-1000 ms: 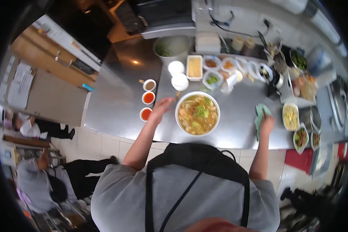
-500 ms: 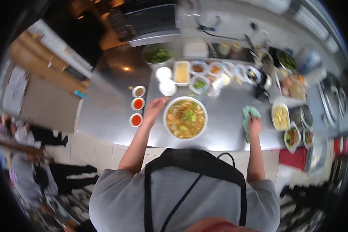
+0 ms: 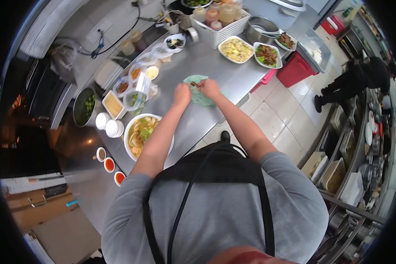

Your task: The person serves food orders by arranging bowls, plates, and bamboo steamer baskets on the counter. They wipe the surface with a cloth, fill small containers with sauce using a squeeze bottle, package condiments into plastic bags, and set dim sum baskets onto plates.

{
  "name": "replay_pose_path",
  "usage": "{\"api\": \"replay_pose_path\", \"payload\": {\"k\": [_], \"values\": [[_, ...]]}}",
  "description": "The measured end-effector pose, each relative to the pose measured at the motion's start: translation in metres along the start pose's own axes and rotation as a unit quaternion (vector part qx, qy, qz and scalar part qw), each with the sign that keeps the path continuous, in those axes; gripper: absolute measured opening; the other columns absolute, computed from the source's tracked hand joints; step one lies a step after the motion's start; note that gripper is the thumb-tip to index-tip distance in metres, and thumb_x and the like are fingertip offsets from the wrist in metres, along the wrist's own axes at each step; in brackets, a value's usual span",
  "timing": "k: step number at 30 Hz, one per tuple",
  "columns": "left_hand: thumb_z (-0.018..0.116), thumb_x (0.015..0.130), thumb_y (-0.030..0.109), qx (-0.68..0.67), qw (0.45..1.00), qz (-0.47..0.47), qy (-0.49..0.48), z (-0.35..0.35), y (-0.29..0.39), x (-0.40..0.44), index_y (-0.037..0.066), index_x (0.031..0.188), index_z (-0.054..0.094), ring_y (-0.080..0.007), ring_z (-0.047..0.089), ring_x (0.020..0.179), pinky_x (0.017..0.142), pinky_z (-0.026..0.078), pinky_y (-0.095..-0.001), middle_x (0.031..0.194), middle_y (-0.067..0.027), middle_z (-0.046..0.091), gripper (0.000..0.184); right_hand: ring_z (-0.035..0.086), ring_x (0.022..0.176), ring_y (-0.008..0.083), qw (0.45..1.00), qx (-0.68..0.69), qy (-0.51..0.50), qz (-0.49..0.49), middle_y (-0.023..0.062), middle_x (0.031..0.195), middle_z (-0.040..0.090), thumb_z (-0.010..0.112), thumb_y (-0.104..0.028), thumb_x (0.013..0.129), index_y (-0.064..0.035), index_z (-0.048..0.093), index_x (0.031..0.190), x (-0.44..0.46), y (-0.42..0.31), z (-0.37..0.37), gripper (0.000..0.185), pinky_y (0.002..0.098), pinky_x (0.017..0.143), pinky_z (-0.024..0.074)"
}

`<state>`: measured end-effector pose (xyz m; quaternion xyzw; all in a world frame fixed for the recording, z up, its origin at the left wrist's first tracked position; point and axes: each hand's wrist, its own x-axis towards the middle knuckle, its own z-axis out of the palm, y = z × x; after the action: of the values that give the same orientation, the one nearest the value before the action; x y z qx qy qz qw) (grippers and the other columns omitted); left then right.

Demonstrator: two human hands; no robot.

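A light green cloth [image 3: 202,99] lies bunched on the steel counter, with both hands at it. My left hand [image 3: 183,94] is closed at the cloth's left edge, fingers curled on it. My right hand [image 3: 209,88] grips the cloth from the right, fingers closed. A small brown patch shows between the hands; I cannot make out what it is. Beneath my left forearm stands a white bowl of noodle soup [image 3: 138,134] with greens on top, partly hidden by the arm.
Small cups of red sauce [image 3: 109,165], stacked white lids [image 3: 114,128] and ingredient tubs [image 3: 133,99] stand to the left. Farther along are a dish of yellow food [image 3: 236,49], a meat-and-greens dish [image 3: 266,56] and a white basket of bottles [image 3: 220,26]. Another person [image 3: 352,79] stands at right.
My view has turned to the right. My left hand has left the soup bowl's side and joined my right hand at the cloth, which my right hand was holding before.
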<state>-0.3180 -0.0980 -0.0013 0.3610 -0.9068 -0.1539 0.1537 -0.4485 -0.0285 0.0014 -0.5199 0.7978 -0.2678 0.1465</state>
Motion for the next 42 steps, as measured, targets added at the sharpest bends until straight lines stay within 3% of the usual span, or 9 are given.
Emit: {"api": "replay_pose_path", "payload": {"k": [5, 9, 13, 17, 20, 25, 32, 39, 42], "values": [[0.059, 0.07, 0.009, 0.062, 0.998, -0.019, -0.006, -0.015, 0.021, 0.01, 0.0, 0.074, 0.06, -0.0319, 0.056, 0.085, 0.073, 0.046, -0.0401, 0.084, -0.0147, 0.058, 0.01, 0.057, 0.077, 0.028, 0.99, 0.05, -0.121, 0.048, 0.012, 0.08, 0.057, 0.059, -0.011, 0.067, -0.0116, 0.066, 0.081, -0.008, 0.045, -0.043, 0.016, 0.0344, 0.068, 0.0462], [0.051, 0.073, 0.01, 0.134, 0.979, -0.152, -0.003, -0.01, -0.023, 0.048, 0.001, 0.073, 0.06, -0.0344, 0.056, 0.08, 0.069, 0.046, -0.0426, 0.084, -0.0209, 0.056, 0.013, 0.055, 0.074, 0.0256, 0.98, 0.091, 0.045, -0.172, 0.0113, 0.079, 0.055, 0.057, -0.004, 0.071, -0.0098, 0.064, 0.089, -0.032, 0.088, -0.134, 0.021, 0.0325, 0.067, 0.0449], [0.051, 0.072, 0.009, 0.196, 0.967, -0.162, 0.017, -0.026, -0.015, 0.07, 0.001, 0.081, 0.06, -0.0338, 0.057, 0.081, 0.069, 0.046, -0.0423, 0.083, -0.0206, 0.057, 0.015, 0.056, 0.067, 0.0144, 0.979, 0.202, 0.035, -0.006, 0.0079, 0.081, 0.057, 0.058, 0.002, 0.072, -0.0066, 0.063, 0.093, -0.014, 0.181, -0.216, 0.024, 0.0262, 0.061, 0.0453], [0.06, 0.072, 0.016, -0.077, 0.984, -0.147, 0.056, 0.006, 0.077, 0.098, 0.002, 0.087, 0.06, -0.026, 0.057, 0.079, 0.069, 0.047, -0.0344, 0.09, -0.0154, 0.058, 0.02, 0.059, 0.066, 0.0228, 0.961, 0.244, 0.126, -0.007, 0.0105, 0.076, 0.062, 0.057, -0.002, 0.07, -0.0058, 0.063, 0.083, 0.03, 0.202, -0.269, 0.015, 0.0311, 0.059, 0.045], [0.057, 0.078, 0.014, -0.477, 0.813, -0.32, -0.096, 0.047, 0.135, 0.125, -0.003, 0.11, 0.048, -0.0207, 0.057, 0.085, 0.076, 0.048, -0.033, 0.101, -0.0133, 0.055, 0.037, 0.059, 0.065, 0.0291, 0.985, 0.085, 0.139, -0.064, 0.012, 0.069, 0.061, 0.057, -0.011, 0.069, -0.004, 0.058, 0.075, 0.09, 0.185, -0.276, 0.009, 0.0374, 0.059, 0.0451], [0.044, 0.081, 0.002, -0.708, 0.587, -0.381, -0.098, 0.085, 0.163, 0.152, -0.006, 0.117, 0.034, -0.0281, 0.051, 0.099, 0.086, 0.044, -0.037, 0.11, -0.019, 0.048, 0.038, 0.058, 0.067, 0.0319, 0.984, -0.073, 0.108, -0.121, 0.015, 0.067, 0.059, 0.052, -0.013, 0.069, -0.0054, 0.055, 0.078, 0.19, 0.169, -0.225, 0.012, 0.041, 0.06, 0.0457], [0.04, 0.075, -0.007, -0.758, 0.532, -0.377, 0.005, 0.102, 0.174, 0.161, -0.006, 0.112, 0.035, -0.0321, 0.046, 0.106, 0.092, 0.038, -0.0445, 0.116, -0.0205, 0.042, 0.037, 0.059, 0.071, 0.032, 0.978, -0.155, 0.055, -0.128, 0.0149, 0.071, 0.06, 0.057, -0.008, 0.066, -0.0062, 0.053, 0.076, 0.231, 0.174, -0.188, 0.01, 0.0413, 0.065, 0.047], [0.039, 0.073, -0.009, -0.759, 0.516, -0.397, 0.014, 0.076, 0.152, 0.124, -0.006, 0.113, 0.034, -0.0315, 0.046, 0.106, 0.092, 0.039, -0.0466, 0.116, -0.0188, 0.042, 0.041, 0.06, 0.08, 0.0241, 0.989, 0.027, 0.047, -0.135, 0.014, 0.082, 0.061, 0.062, -0.011, 0.071, -0.0081, 0.056, 0.099, 0.192, 0.174, -0.21, 0.029, 0.0335, 0.068, 0.0462], [0.04, 0.072, -0.009, -0.772, 0.506, -0.382, 0.031, 0.051, 0.147, 0.093, -0.005, 0.115, 0.033, -0.0302, 0.049, 0.102, 0.088, 0.043, -0.0444, 0.113, -0.0181, 0.045, 0.043, 0.058, 0.079, 0.0165, 0.945, 0.31, 0.081, -0.058, 0.0085, 0.09, 0.059, 0.056, -0.014, 0.079, -0.0063, 0.05, 0.108, 0.141, 0.165, -0.204, 0.031, 0.0275, 0.065, 0.0461]]}}
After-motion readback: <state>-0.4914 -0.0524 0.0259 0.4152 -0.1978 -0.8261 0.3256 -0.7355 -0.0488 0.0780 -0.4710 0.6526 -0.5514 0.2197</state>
